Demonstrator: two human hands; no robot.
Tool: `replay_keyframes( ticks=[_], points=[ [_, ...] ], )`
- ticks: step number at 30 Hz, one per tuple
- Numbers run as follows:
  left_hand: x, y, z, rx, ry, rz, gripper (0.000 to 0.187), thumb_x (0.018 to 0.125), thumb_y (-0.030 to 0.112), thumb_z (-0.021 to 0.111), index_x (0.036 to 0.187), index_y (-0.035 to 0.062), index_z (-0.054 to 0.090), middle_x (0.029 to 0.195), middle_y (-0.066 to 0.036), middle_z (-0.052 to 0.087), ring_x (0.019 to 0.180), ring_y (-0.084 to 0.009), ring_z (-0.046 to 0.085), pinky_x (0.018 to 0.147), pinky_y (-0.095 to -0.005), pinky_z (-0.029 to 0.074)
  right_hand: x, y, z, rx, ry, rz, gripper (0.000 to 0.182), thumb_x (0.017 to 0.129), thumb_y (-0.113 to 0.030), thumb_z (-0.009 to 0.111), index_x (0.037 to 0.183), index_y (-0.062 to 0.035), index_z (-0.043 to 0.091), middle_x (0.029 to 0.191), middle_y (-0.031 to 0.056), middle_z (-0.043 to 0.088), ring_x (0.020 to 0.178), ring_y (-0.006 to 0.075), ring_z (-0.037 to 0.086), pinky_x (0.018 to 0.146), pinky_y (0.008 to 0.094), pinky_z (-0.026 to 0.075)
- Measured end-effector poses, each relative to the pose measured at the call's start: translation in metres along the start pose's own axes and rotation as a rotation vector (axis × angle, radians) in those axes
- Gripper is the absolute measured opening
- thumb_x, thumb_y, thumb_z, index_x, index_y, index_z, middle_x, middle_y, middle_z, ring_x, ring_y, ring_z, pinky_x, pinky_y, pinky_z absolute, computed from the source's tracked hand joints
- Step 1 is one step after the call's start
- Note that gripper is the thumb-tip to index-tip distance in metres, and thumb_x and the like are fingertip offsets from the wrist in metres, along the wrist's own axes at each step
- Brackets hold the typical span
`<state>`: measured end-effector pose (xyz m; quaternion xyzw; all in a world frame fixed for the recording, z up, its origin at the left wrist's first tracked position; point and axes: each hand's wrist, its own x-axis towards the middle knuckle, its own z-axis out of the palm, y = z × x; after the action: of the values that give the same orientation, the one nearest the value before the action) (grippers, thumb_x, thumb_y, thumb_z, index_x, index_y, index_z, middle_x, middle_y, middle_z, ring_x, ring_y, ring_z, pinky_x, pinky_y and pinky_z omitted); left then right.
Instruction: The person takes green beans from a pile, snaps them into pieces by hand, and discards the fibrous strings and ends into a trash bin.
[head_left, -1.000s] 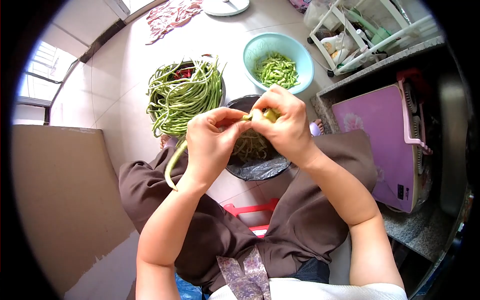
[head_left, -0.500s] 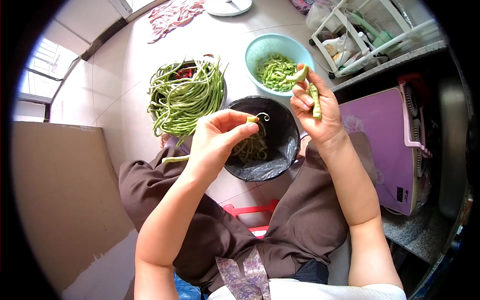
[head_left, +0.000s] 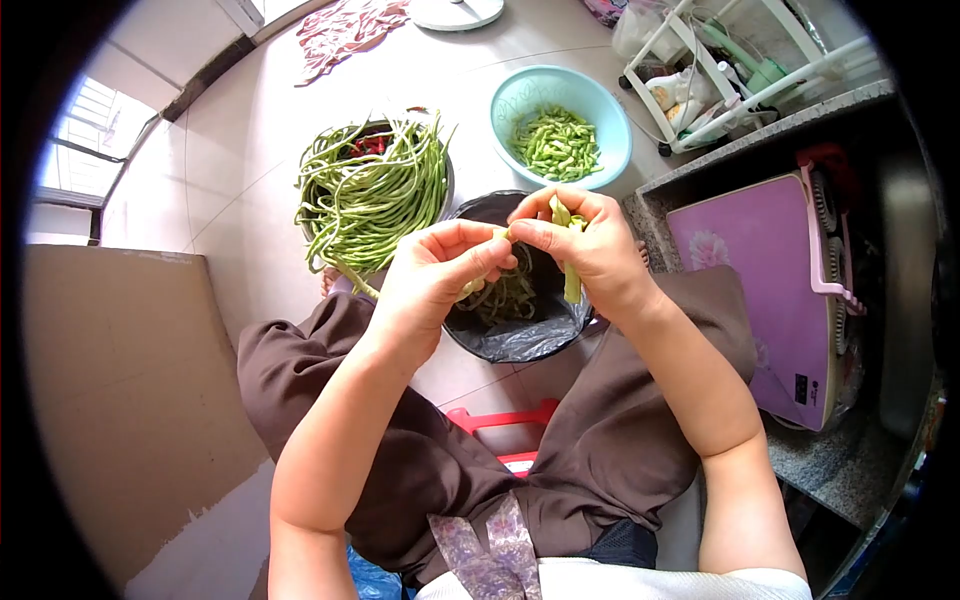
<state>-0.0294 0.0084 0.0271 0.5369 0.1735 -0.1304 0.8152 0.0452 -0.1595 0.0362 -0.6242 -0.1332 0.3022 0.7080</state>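
Observation:
My left hand (head_left: 425,275) pinches the end of a long green bean (head_left: 358,282), whose tail sticks out behind the wrist. My right hand (head_left: 600,250) has bean pieces (head_left: 572,285) tucked in its fingers, while its thumb and fingertip meet the left fingertips at the bean's end. Both hands are over a bin lined with a black bag (head_left: 540,342), with stringy scraps (head_left: 500,300) inside. Beyond them, a heap of long beans (head_left: 385,205) overhangs its container on the left. Short bean pieces (head_left: 555,143) lie in a light blue basin (head_left: 612,125).
A purple panel-like appliance (head_left: 735,290) leans in the stone-edged recess at right. A white rack (head_left: 710,75) stands behind it. Cardboard (head_left: 120,380) is at left, a red plastic stool edge (head_left: 500,418) between the legs, and a patterned cloth (head_left: 345,35) on the far floor.
My right hand has come down and left from beside the basin, bringing its bean pieces over the bin to meet the left fingertips. The left hand has barely moved.

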Motion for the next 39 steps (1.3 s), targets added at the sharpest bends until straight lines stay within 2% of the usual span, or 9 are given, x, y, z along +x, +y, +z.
replay_keyframes(
  ticks=[4,7,9,13,20,21,25,34,39],
  points=[
    [-0.001,0.001,-0.002,-0.028,-0.022,-0.044,0.022,0.085,0.021,0.067,0.098,0.0032,0.064,0.085,-0.004,0.066,0.071,-0.0062,0.057,0.067,-0.0198,0.045,-0.001,0.001,0.001,-0.208,0.011,-0.133,0.009,0.083,-0.009,0.065,0.084,0.0005,0.063,0.075,-0.0013,0.062,0.069,0.0023,0.054,0.060,0.0197,0.044],
    [-0.001,0.001,-0.003,-0.164,-0.072,-0.127,0.023,0.089,0.024,0.061,0.100,0.0039,0.062,0.090,-0.003,0.066,0.078,-0.0092,0.061,0.075,-0.0241,0.050,-0.004,-0.002,0.007,-0.453,0.079,-0.225,0.009,0.081,-0.009,0.065,0.084,-0.0008,0.062,0.071,0.0019,0.062,0.064,0.0070,0.058,0.056,0.0234,0.045],
    [0.001,-0.005,-0.002,-0.180,-0.070,-0.099,0.022,0.089,0.024,0.060,0.100,0.0043,0.062,0.092,-0.003,0.065,0.080,-0.0098,0.062,0.078,-0.0252,0.050,-0.004,0.003,0.008,-0.673,0.105,-0.494,0.009,0.078,-0.009,0.066,0.083,-0.0028,0.062,0.069,0.0071,0.061,0.059,0.0165,0.060,0.054,0.0276,0.047],
    [0.003,-0.009,-0.006,-0.307,-0.020,-0.069,0.020,0.090,0.021,0.058,0.103,0.0052,0.059,0.097,-0.004,0.064,0.085,-0.0108,0.062,0.081,-0.0275,0.051,-0.006,0.004,0.012,-0.731,0.099,-0.628,0.011,0.075,-0.009,0.068,0.083,-0.0043,0.062,0.071,0.0097,0.061,0.061,0.0249,0.061,0.056,0.0315,0.049],
    [0.007,0.001,-0.013,-0.408,0.128,0.024,0.023,0.092,0.022,0.056,0.107,0.0050,0.056,0.098,-0.006,0.062,0.089,-0.0132,0.061,0.086,-0.0339,0.052,-0.010,0.006,0.013,-0.804,0.002,-0.646,0.011,0.073,-0.007,0.068,0.080,-0.0051,0.061,0.072,0.0091,0.061,0.059,0.0245,0.061,0.054,0.0313,0.049],
    [0.009,-0.001,-0.015,-0.447,0.163,0.037,0.023,0.093,0.022,0.055,0.109,0.0050,0.056,0.100,-0.006,0.061,0.092,-0.0149,0.059,0.088,-0.0388,0.052,-0.010,0.006,0.013,-0.831,-0.007,-0.668,0.011,0.071,-0.006,0.068,0.079,-0.0056,0.060,0.071,0.0084,0.061,0.059,0.0248,0.061,0.053,0.0313,0.049],
    [0.013,0.000,-0.027,-0.546,0.241,0.111,0.023,0.093,0.020,0.055,0.110,0.0050,0.056,0.100,-0.006,0.061,0.095,-0.0164,0.058,0.090,-0.0440,0.051,-0.015,0.009,0.012,-0.862,-0.058,-0.666,0.011,0.069,-0.005,0.067,0.079,-0.0064,0.060,0.070,0.0073,0.061,0.059,0.0245,0.061,0.053,0.0305,0.048],
    [0.017,0.015,-0.053,-0.665,0.329,0.195,0.018,0.093,0.019,0.055,0.105,0.0065,0.056,0.097,-0.004,0.061,0.092,-0.0148,0.059,0.093,-0.0452,0.049,-0.020,0.022,-0.004,-0.938,-0.120,-0.581,0.010,0.071,-0.006,0.067,0.080,-0.0060,0.061,0.071,0.0079,0.061,0.060,0.0237,0.061,0.053,0.0303,0.048],
    [0.014,0.023,-0.067,-0.766,0.316,0.266,0.016,0.093,0.016,0.052,0.103,0.0043,0.058,0.096,-0.005,0.062,0.090,-0.0155,0.060,0.095,-0.0440,0.049,-0.016,0.040,-0.022,-0.986,-0.103,-0.397,0.008,0.075,-0.007,0.066,0.081,-0.0052,0.061,0.072,0.0100,0.062,0.063,0.0247,0.062,0.056,0.0312,0.048]
  ],
)
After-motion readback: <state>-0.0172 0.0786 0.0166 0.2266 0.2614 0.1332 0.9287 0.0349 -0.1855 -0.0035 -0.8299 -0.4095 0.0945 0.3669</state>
